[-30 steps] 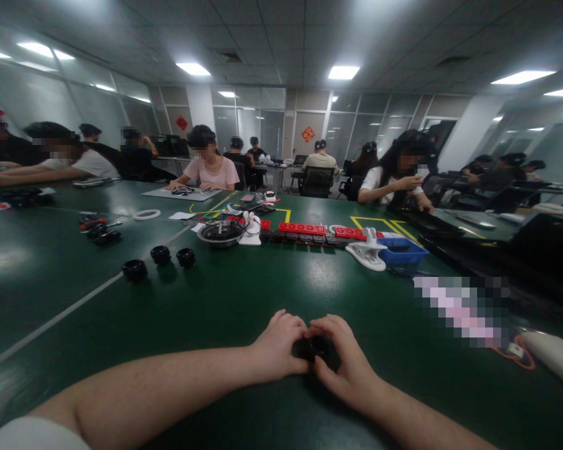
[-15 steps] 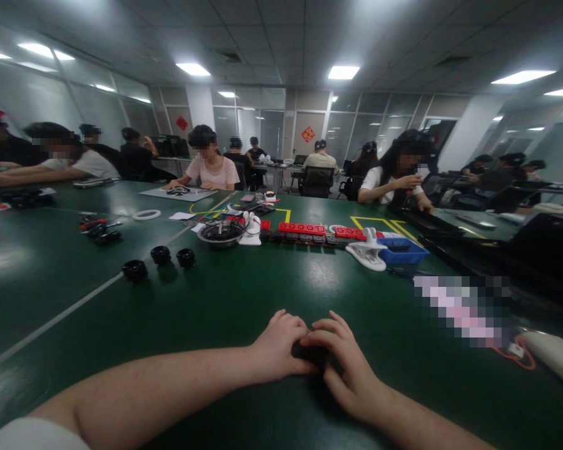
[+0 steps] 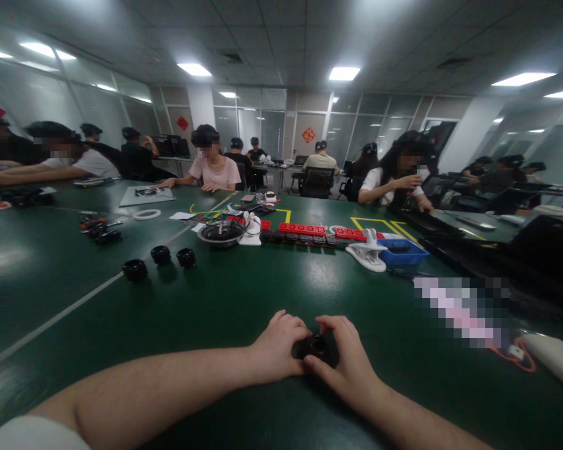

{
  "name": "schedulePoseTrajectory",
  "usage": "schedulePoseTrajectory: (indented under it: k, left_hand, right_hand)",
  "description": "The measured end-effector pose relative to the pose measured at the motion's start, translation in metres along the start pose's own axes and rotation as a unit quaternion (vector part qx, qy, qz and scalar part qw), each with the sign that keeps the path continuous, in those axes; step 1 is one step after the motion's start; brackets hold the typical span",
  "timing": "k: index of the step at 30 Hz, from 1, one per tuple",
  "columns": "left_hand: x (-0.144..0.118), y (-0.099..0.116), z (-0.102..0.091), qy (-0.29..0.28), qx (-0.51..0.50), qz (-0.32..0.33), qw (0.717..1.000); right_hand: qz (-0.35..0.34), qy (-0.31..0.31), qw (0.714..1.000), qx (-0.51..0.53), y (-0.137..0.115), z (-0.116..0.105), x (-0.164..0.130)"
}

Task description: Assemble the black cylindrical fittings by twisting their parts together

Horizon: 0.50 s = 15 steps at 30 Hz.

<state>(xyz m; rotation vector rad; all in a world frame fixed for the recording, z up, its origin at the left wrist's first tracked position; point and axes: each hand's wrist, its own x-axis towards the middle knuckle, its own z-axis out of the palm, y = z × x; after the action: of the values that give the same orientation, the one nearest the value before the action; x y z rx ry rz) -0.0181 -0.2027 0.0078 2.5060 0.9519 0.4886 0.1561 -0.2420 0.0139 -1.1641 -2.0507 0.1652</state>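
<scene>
Low over the near part of the green table, a small black round part (image 3: 318,344) with a hole in its top sits between my two hands. My left hand (image 3: 278,347) is closed on its left side, thumb in front and fingers behind. Around its right side curls my right hand (image 3: 344,353), with the thumb at the front and the index finger at the back. The lower part of the piece is dark and hard to make out. Further left stand three black ring-like parts (image 3: 134,270), similar in colour.
Across the table's middle lie a metal bowl (image 3: 221,232), a row of red blocks (image 3: 302,229), a white clamp (image 3: 370,253) and a blue bin (image 3: 403,251). Tools (image 3: 101,230) lie at left. A white pouch (image 3: 556,359) is at right. Other people sit around.
My right hand's fingers have drawn back from over the black part to its right side, exposing its hole. My left hand has stayed put. Across the table, a person's grey board has shifted left.
</scene>
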Motion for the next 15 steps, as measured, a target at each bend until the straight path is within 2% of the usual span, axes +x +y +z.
schedulePoseTrajectory:
  k: [15]
  left_hand:
    - [0.0008, 0.0011, 0.0003, 0.003, -0.006, -0.006, 1.0]
  right_hand:
    - [-0.05, -0.039, 0.996, 0.069, -0.0026, -0.0031, -0.0008]
